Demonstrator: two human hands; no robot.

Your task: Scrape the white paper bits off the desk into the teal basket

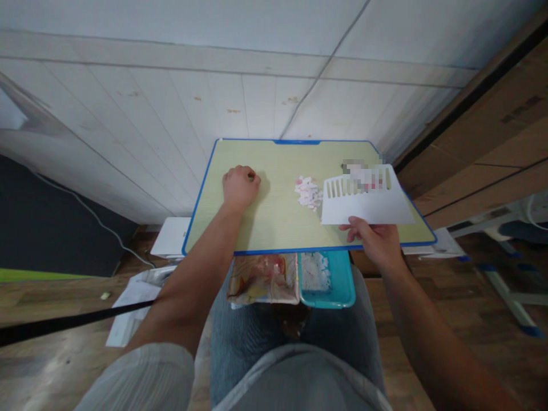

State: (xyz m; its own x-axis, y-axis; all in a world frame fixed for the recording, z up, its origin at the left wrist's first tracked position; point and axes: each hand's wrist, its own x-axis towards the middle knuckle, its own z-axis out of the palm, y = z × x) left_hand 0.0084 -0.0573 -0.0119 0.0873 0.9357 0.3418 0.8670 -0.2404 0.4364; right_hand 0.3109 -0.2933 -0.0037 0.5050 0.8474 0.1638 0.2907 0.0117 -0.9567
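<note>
A small table (274,228) with a pale yellow top and blue edge stands before me. My left hand (240,187) rests on its left part, fingers curled in; whatever they may hold is hidden. In my right hand (377,240), at the front right edge, is a white sheet with slots (363,212), gripped by its near edge between thumb and fingers. The sheet has a row of narrow cut-outs, and its far part is blurred by pixels. Left of the sheet lies a loose pile of small white and pinkish pieces (308,192).
Under the table's front edge, over my lap, are a turquoise tray (349,291) with white bits and a patterned container (261,279) beside it. A white panelled wall (257,103) stands behind the table. Cardboard boxes (479,154) are stacked at right. A black strap (77,319) crosses the left side.
</note>
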